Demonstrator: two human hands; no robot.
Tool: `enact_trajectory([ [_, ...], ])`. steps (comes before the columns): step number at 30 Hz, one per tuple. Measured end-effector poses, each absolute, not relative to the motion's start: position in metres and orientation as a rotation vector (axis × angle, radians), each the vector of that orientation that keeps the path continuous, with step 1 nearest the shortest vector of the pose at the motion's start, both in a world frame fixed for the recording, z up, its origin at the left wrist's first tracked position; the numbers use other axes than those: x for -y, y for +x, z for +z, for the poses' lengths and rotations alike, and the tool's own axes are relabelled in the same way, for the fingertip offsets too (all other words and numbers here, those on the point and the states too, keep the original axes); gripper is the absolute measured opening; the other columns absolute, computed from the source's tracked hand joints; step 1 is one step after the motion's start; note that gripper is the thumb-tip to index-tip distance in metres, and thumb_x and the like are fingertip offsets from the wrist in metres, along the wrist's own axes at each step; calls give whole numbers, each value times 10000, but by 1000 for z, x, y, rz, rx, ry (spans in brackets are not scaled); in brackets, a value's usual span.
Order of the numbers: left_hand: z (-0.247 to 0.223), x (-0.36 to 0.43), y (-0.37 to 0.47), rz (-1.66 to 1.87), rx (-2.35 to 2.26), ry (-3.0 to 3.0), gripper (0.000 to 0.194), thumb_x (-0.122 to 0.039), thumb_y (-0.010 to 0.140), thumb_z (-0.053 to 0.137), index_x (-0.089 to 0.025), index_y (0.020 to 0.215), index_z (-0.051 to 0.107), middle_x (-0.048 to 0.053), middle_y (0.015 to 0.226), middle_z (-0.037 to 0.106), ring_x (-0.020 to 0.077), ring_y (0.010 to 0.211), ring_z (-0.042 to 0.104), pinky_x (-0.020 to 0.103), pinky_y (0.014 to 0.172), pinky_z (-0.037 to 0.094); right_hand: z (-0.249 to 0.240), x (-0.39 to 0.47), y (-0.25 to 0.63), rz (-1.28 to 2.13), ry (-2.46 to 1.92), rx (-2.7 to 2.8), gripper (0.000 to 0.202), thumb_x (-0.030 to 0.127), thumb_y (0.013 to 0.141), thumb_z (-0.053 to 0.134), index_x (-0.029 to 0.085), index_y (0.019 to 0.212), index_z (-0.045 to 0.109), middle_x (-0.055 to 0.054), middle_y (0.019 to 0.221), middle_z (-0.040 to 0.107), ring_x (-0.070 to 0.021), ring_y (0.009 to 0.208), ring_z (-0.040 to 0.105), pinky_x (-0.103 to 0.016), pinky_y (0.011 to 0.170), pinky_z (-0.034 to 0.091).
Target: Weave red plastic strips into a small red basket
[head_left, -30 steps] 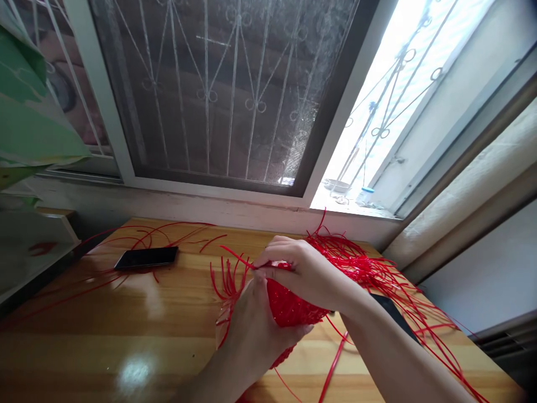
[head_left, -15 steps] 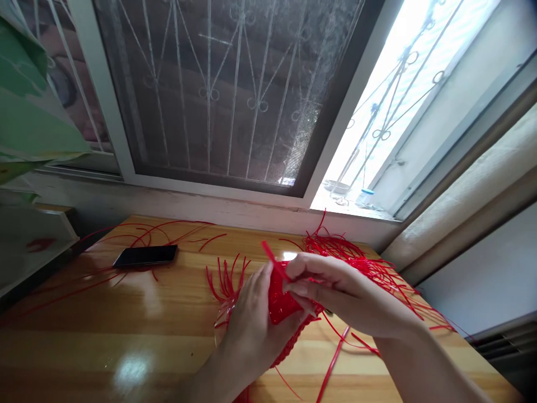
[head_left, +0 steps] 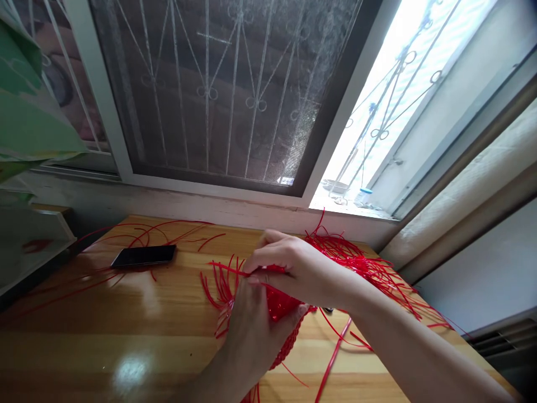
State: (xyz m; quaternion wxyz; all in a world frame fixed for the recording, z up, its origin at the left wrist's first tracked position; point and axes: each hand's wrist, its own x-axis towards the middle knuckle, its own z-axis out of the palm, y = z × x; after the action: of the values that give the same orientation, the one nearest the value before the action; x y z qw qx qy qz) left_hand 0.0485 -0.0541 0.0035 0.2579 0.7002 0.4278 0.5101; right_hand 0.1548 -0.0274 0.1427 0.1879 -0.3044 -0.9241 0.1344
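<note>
A red woven piece [head_left: 282, 303], made of shiny plastic strands, stands between my hands above the table. My left hand [head_left: 250, 327] grips its near left side, with the thumb on the inner face and the fingers behind. Over the top edge, my right hand [head_left: 289, 263] pinches a red plastic strand [head_left: 229, 268] whose free end points left. Several loose strand ends [head_left: 220, 288] fan out from the left of the piece. Its braided lower edge [head_left: 289, 347] shows below my left thumb. My hands hide much of the piece.
The wooden table [head_left: 168, 330] stands against a barred window [head_left: 226, 101]. A black phone [head_left: 145, 256] lies at the left over loose strands. A big heap of red strands [head_left: 364, 263] covers the back right. A thicker red strip [head_left: 333, 361] lies near the front.
My right hand has moved left across the top of the woven piece, toward my left fingers. The strand it pinches now points left rather than up.
</note>
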Motion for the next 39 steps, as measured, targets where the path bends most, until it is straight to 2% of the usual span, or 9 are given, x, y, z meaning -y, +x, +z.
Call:
enact_trajectory([
  [5, 5, 53, 44, 1329, -1241, 1853, 597, -512, 828, 619, -179, 1301, 473, 217, 1303, 570, 403, 1236, 533, 605, 993, 453, 142, 32, 158, 607, -1045, 2273, 120, 152, 883, 599, 190, 856, 710, 15, 783, 696, -101, 699, 590, -219, 651, 443],
  [10, 3, 40, 37, 1445, -1297, 1867, 591, -486, 885, 548, -192, 1379, 409, 193, 1342, 545, 359, 1281, 504, 583, 1035, 419, 131, 49, 164, 1131, -1063, 1862, 211, 355, 889, 617, 171, 792, 651, 22, 659, 556, -76, 590, 483, -190, 537, 390],
  [14, 7, 34, 35, 1536, -1418, 1786, 654, -520, 850, 606, -199, 1378, 392, 179, 1313, 533, 348, 1255, 506, 559, 1019, 435, 98, 53, 175, 946, -1079, 1706, 368, 456, 858, 640, 155, 663, 557, 24, 589, 453, -74, 540, 400, -203, 488, 315],
  [18, 6, 32, 41, 1623, -1279, 1665, 582, -479, 811, 682, -221, 1263, 420, 133, 1241, 529, 287, 1174, 544, 483, 997, 465, 57, 50, 181, 747, -1048, 1447, 355, 428, 817, 688, 159, 635, 547, 16, 553, 475, -81, 498, 428, -198, 458, 342],
  [22, 1, 30, 47, 1760, -1142, 1497, 478, -379, 794, 723, -240, 1132, 414, 91, 1191, 499, 237, 1102, 567, 423, 959, 482, 32, 49, 181, 647, -969, 1342, 284, 351, 839, 648, 168, 637, 569, 7, 516, 523, -92, 454, 467, -197, 437, 384],
  [25, 2, 33, 47, 1765, -1172, 1621, 340, -311, 806, 713, -249, 1027, 462, 59, 1143, 492, 222, 1092, 541, 396, 956, 464, 28, 52, 182, 537, -990, 1429, 237, 243, 831, 612, 173, 615, 545, 0, 541, 531, -101, 484, 477, -203, 452, 388],
  [30, 6, 39, 47, 1705, -1132, 1764, 285, -228, 830, 683, -281, 1032, 489, 42, 1177, 475, 208, 1143, 503, 360, 969, 437, 35, 57, 194, 526, -970, 1635, 229, 155, 808, 567, 183, 600, 476, 1, 555, 515, -106, 514, 469, -214, 477, 396],
  [35, 5, 41, 50, 1691, -1125, 1734, 256, -256, 843, 679, -287, 1018, 494, 37, 1182, 469, 204, 1136, 504, 352, 973, 428, 38, 57, 206, 620, -1011, 1665, 278, 248, 878, 554, 180, 615, 498, -18, 560, 552, -120, 515, 520, -231, 489, 425],
  [39, 5, 43, 52, 1680, -1114, 1724, 254, -259, 829, 692, -280, 998, 504, 43, 1188, 479, 212, 1148, 513, 348, 964, 437, 34, 53, 211, 712, -1025, 1628, 352, 370, 900, 576, 180, 620, 480, -9, 542, 520, -109, 490, 489, -226, 461, 401],
])
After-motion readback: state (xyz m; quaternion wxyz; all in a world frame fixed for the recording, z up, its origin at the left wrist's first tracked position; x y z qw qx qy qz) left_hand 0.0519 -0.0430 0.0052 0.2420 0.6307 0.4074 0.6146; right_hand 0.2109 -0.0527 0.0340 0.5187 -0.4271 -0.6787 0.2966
